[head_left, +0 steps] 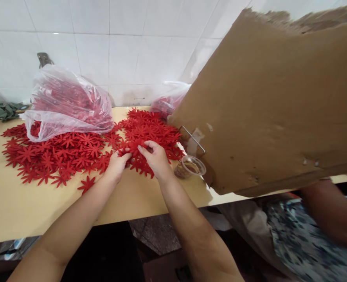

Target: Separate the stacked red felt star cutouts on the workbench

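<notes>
Between my two hands is a red flower-shaped cutout (135,147) with narrow petals, held over a heap of the same kind. My left hand (118,163) pinches its left side, thumb towards the right. From the right, my right hand (153,155) grips it between thumb and fingers. How many layers are in the pinch I cannot tell. A wide pile of red cutouts (58,156) spreads to the left, and another heap (158,131) lies just behind my hands. One single cutout (87,184) rests apart near my left forearm.
A clear plastic bag (70,102) full of red pieces stands on the left pile, with a second bag (170,96) behind the heap. Right of my hand is a clear plastic cup (191,167). A large cardboard sheet (279,102) leans at the right; another person's arm (331,215) shows below it.
</notes>
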`<state>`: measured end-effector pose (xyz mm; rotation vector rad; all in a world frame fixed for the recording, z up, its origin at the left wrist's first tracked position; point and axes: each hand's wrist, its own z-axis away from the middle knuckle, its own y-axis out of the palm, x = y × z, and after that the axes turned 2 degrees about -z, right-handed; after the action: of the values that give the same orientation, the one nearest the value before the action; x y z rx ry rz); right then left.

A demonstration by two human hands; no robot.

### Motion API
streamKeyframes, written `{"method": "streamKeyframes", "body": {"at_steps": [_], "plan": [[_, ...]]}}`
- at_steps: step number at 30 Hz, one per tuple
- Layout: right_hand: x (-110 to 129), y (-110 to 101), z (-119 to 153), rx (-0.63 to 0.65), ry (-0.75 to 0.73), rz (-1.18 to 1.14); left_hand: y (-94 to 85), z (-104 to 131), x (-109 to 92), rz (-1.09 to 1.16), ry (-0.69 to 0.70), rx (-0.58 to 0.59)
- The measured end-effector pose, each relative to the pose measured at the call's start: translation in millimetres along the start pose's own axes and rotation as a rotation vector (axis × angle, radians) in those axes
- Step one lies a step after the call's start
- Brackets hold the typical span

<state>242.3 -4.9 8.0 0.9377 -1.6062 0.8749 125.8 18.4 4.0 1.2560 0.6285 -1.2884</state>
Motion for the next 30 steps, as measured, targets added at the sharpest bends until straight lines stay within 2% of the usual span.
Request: {"method": "streamKeyframes", "body": {"at_steps": [4,6,9,12,15,18,20,25,30], "plan": [[-5,5,0,0.015,0.017,-0.118,-3.1,2,-3,0.024,-0.025,0.109],[-6,9,1,-0.005,0.030,-0.137,-3.4,3,-4,-0.003,0.001,0.124],[-5,13,4,0.026,0.059,-0.098,-4.2,3,-2,-0.028,0.036,0.066],[-3,14,5,0.068,0.028,-0.023,-6.4,2,-1,-0.009,0.045,0.022],[-1,14,5,0.053,-0.009,0.008,-8.6,2,-1,-0.014,0.056,0.005],[-1,16,4,0.044,0.025,-0.022,-10.5,1,-1,0.005,0.057,0.010],[-1,18,2,0.013,0.055,-0.063,-12.7,0,0,0.037,0.037,0.002],[0,11,-7,-0.177,0.075,-0.183,-21.8,-5,1,0.066,-0.030,-0.063],[2,5,-10,-0.154,0.066,-0.128,-23.4,-7,4,0.095,-0.025,-0.041]]}}
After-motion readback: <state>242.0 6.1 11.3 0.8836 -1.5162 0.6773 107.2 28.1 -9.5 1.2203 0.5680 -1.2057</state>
